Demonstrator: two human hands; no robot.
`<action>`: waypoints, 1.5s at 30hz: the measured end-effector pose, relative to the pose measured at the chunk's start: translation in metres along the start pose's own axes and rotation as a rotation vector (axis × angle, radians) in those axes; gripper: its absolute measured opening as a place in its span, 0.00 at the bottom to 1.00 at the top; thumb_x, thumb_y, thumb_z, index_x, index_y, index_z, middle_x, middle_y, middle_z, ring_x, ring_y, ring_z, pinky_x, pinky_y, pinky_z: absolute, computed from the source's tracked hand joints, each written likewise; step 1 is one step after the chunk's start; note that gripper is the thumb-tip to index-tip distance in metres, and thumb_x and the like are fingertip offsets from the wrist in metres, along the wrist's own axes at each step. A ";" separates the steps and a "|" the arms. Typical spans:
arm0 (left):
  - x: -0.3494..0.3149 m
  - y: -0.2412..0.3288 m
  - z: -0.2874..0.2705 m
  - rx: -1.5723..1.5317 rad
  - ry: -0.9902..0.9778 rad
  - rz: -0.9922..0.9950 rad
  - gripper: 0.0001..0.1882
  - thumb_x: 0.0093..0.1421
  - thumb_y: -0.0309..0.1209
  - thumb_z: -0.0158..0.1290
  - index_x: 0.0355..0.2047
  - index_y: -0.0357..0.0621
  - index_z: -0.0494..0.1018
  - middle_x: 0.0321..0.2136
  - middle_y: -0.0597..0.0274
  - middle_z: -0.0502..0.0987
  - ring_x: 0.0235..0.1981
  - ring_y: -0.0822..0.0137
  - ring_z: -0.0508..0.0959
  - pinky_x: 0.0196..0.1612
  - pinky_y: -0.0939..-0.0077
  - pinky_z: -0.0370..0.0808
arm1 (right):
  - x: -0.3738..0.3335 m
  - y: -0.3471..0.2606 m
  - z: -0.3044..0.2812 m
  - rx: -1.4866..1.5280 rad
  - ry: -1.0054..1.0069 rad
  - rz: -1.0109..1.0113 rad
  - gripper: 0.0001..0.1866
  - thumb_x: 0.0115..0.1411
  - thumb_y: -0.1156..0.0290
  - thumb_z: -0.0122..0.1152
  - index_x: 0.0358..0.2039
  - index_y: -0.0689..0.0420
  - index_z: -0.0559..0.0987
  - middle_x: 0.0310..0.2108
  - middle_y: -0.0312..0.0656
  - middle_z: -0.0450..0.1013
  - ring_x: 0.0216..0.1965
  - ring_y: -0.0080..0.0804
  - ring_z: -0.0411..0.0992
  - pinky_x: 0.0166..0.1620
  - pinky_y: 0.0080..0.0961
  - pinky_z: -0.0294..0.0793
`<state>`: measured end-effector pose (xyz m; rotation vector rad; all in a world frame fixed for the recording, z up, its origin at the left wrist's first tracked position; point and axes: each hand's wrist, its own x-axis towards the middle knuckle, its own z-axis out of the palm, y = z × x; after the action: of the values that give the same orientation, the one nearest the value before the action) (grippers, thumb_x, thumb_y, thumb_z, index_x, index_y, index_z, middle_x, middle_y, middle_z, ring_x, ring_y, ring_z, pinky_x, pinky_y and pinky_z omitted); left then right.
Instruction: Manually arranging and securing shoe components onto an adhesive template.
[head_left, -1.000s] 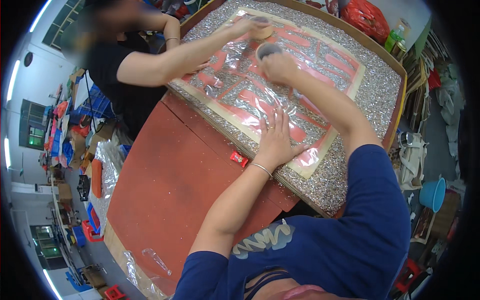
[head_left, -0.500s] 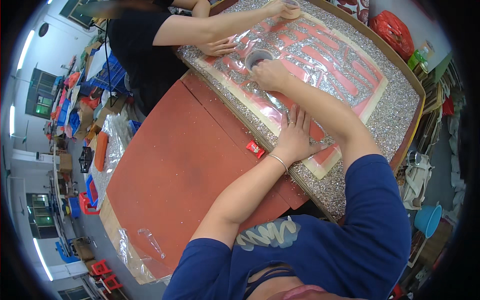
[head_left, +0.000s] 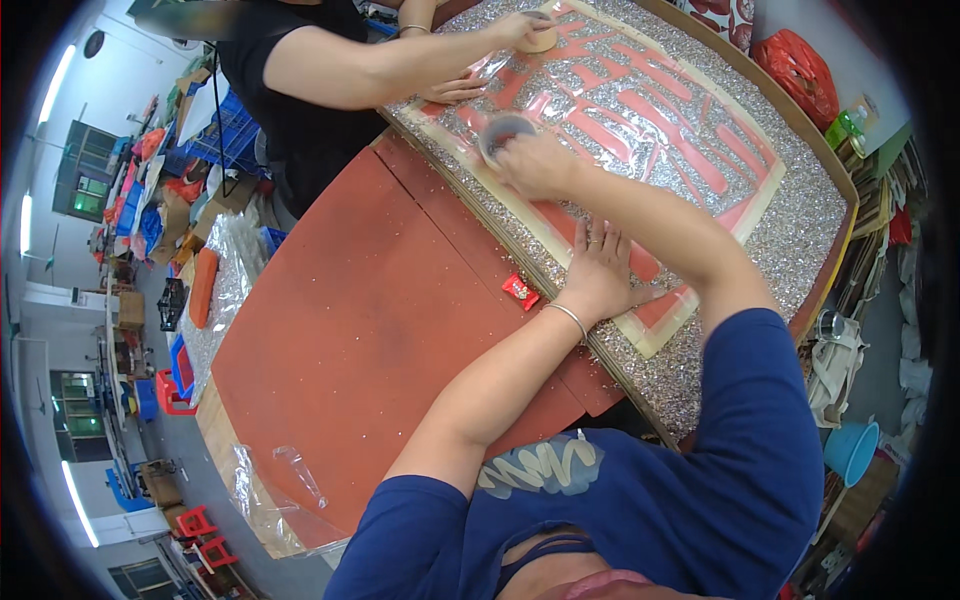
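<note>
A clear film with a red cut-out pattern and a pale tape border lies on a tray of glittering small stones. My left hand presses on the film's near corner, fingers apart and flat. My right hand is closed around a grey-rimmed ring that looks like a roll of tape, resting on the film near its left edge. The ring and hand are slightly blurred. Across the tray, a co-worker's hand holds a similar tan roll on the film; their other hand lies flat.
A reddish-brown board adjoins the tray on the left, with a small red wrapped packet by its edge. Along the tray's right side runs a raised rim. A red plastic bag and a blue bucket stand beyond.
My right hand and the ring have shifted slightly left and nearer to me. The co-worker's hand with the tan roll has moved left. My left hand stays in place on the film.
</note>
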<state>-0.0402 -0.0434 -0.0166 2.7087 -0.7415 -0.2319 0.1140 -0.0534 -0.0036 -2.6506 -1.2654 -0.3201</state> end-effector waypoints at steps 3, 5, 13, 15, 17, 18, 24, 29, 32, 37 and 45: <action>-0.002 0.001 -0.006 0.024 0.016 -0.006 0.59 0.49 0.67 0.48 0.63 0.28 0.44 0.65 0.38 0.44 0.67 0.41 0.39 0.65 0.43 0.38 | -0.016 0.013 -0.009 0.019 -0.028 -0.004 0.12 0.54 0.61 0.56 0.27 0.57 0.78 0.25 0.47 0.76 0.30 0.43 0.76 0.32 0.40 0.76; 0.001 0.005 -0.001 0.028 0.056 0.025 0.59 0.48 0.67 0.49 0.63 0.28 0.44 0.65 0.38 0.44 0.67 0.41 0.40 0.65 0.44 0.38 | -0.022 0.033 -0.012 -0.005 -0.050 0.160 0.11 0.54 0.62 0.56 0.27 0.57 0.78 0.25 0.47 0.76 0.30 0.44 0.76 0.32 0.41 0.76; 0.004 0.006 -0.009 0.033 0.057 0.038 0.61 0.47 0.68 0.50 0.63 0.26 0.44 0.65 0.39 0.42 0.67 0.44 0.40 0.65 0.45 0.40 | -0.142 0.108 -0.074 -0.176 -0.126 0.436 0.09 0.52 0.67 0.56 0.30 0.58 0.78 0.28 0.49 0.77 0.33 0.43 0.77 0.31 0.41 0.76; 0.002 0.006 -0.008 0.063 0.043 0.021 0.61 0.47 0.68 0.50 0.63 0.26 0.45 0.65 0.39 0.42 0.67 0.44 0.41 0.65 0.45 0.40 | -0.179 0.096 -0.088 -0.027 -0.167 0.645 0.07 0.52 0.68 0.56 0.30 0.57 0.78 0.28 0.48 0.77 0.33 0.45 0.76 0.31 0.42 0.76; 0.003 0.002 -0.005 0.056 0.030 0.024 0.61 0.47 0.68 0.50 0.63 0.25 0.45 0.65 0.38 0.42 0.67 0.43 0.41 0.65 0.45 0.40 | -0.211 0.048 -0.094 -0.051 -0.197 0.377 0.08 0.54 0.68 0.55 0.29 0.58 0.76 0.28 0.48 0.76 0.32 0.46 0.76 0.31 0.42 0.75; 0.002 0.003 -0.003 0.074 0.042 0.029 0.61 0.48 0.68 0.49 0.63 0.25 0.45 0.65 0.38 0.43 0.67 0.42 0.41 0.65 0.44 0.40 | -0.229 0.034 -0.096 -0.053 -0.203 0.391 0.08 0.54 0.68 0.55 0.29 0.58 0.76 0.28 0.48 0.76 0.32 0.46 0.76 0.31 0.42 0.75; 0.002 0.008 -0.003 0.125 0.065 0.058 0.58 0.51 0.66 0.47 0.63 0.26 0.44 0.65 0.37 0.45 0.67 0.41 0.41 0.65 0.44 0.40 | -0.219 0.082 -0.085 -0.128 -0.088 0.514 0.11 0.57 0.64 0.53 0.31 0.58 0.76 0.29 0.47 0.75 0.31 0.47 0.75 0.33 0.43 0.74; 0.007 0.008 -0.003 0.122 -0.006 0.042 0.59 0.51 0.67 0.47 0.64 0.27 0.42 0.65 0.38 0.43 0.67 0.41 0.41 0.65 0.44 0.40 | -0.169 0.086 -0.065 -0.191 -0.131 0.540 0.09 0.55 0.67 0.54 0.33 0.57 0.77 0.29 0.46 0.77 0.34 0.45 0.76 0.35 0.42 0.76; 0.003 0.003 -0.001 0.156 -0.014 -0.006 0.59 0.50 0.68 0.46 0.64 0.28 0.43 0.66 0.39 0.40 0.67 0.43 0.40 0.65 0.45 0.38 | -0.201 0.034 -0.078 -0.140 -0.147 0.403 0.08 0.49 0.71 0.56 0.30 0.57 0.79 0.28 0.45 0.77 0.33 0.44 0.77 0.36 0.40 0.77; 0.007 0.011 0.000 0.152 0.012 0.042 0.59 0.50 0.68 0.46 0.64 0.27 0.43 0.66 0.38 0.40 0.67 0.42 0.41 0.65 0.44 0.38 | -0.273 0.164 -0.112 -0.117 -0.113 0.921 0.07 0.48 0.72 0.57 0.29 0.55 0.80 0.30 0.45 0.77 0.34 0.42 0.77 0.37 0.37 0.76; 0.004 -0.001 0.000 0.118 0.014 0.002 0.59 0.50 0.66 0.47 0.63 0.26 0.42 0.66 0.37 0.40 0.67 0.42 0.38 0.65 0.42 0.36 | -0.246 -0.020 -0.121 0.076 -0.454 0.452 0.16 0.54 0.58 0.58 0.25 0.60 0.76 0.28 0.47 0.75 0.32 0.43 0.75 0.32 0.43 0.73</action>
<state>-0.0363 -0.0452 -0.0175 2.8169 -0.7772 -0.1730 -0.0659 -0.2551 0.0466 -2.9297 -0.7024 0.4075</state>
